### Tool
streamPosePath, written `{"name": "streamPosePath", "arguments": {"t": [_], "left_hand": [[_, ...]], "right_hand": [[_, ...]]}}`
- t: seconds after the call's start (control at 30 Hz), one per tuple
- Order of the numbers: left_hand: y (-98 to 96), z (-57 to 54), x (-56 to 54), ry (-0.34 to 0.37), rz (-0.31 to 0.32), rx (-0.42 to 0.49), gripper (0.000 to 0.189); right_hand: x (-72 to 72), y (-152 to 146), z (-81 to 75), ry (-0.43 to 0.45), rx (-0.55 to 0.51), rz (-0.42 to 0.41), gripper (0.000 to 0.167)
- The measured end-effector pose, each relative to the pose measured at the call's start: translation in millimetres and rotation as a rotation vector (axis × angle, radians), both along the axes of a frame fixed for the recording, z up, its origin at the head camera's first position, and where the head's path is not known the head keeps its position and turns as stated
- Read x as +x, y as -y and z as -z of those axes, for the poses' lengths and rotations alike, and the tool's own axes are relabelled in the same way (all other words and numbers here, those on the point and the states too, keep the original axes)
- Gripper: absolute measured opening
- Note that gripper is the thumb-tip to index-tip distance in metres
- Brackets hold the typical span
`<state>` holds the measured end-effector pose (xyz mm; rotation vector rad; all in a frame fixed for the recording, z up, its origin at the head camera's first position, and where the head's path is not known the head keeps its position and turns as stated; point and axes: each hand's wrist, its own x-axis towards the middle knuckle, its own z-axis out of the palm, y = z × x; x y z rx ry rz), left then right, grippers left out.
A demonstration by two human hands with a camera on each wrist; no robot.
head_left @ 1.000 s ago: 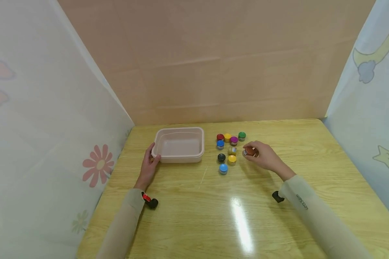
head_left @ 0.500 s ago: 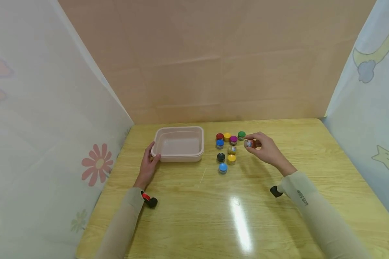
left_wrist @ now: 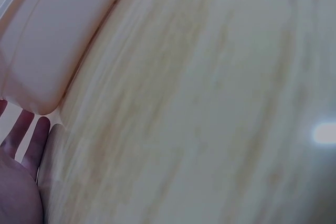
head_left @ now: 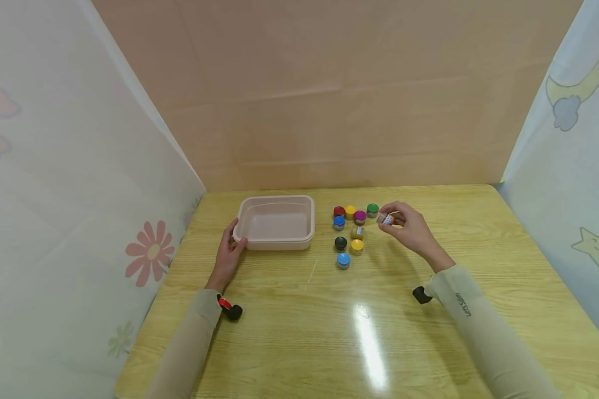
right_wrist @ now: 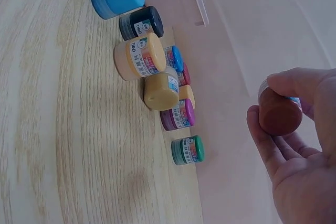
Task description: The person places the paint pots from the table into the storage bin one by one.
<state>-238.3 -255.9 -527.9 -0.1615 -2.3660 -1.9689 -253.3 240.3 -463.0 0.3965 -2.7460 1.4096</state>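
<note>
Your head view is evenly bright, with a white streak of glare on the desk [head_left: 289, 327] and a soft shadow beside your right sleeve [head_left: 484, 327]. Your left wrist view is dimmer and blurred.

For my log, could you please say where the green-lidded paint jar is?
In the head view, the green-lidded jar stands left of the right hand, beside the purple-lidded jar.

I read "neo" on the black jar [right_wrist: 140, 23], right-wrist upper left, and "LetsSlim" on the sleeve [head_left: 479, 327], head-view lower right.
</note>
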Motion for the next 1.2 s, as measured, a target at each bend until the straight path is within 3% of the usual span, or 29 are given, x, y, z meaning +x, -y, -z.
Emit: {"name": "streamPosePath", "arguments": {"t": [0.3,0.67,0.93,1.2], "left_hand": [[0.4,0.3,0.0,-0.001,-0.004,-0.018,0.067],[0.0,0.9,-1.6,0.009,-0.015,-0.007,0.068],[-5.2,1.2,0.9,0.049,0.021,-0.003,0.069],[4.8,22.6,-12.8,0.03,-0.003,0.0,0.068]], "right_hand": [[0.3,5.1,1.4,0.004,-0.012,0.032,0.039],[-4.0,9.3,3.8,-0.112,0.013,0.066,0.035],[-3.3,10.2,4.4,-0.051,-0.01,0.087,0.039],[-12.3,25.9,5.7,-0.04,-0.074,0.05,0.047]]}}
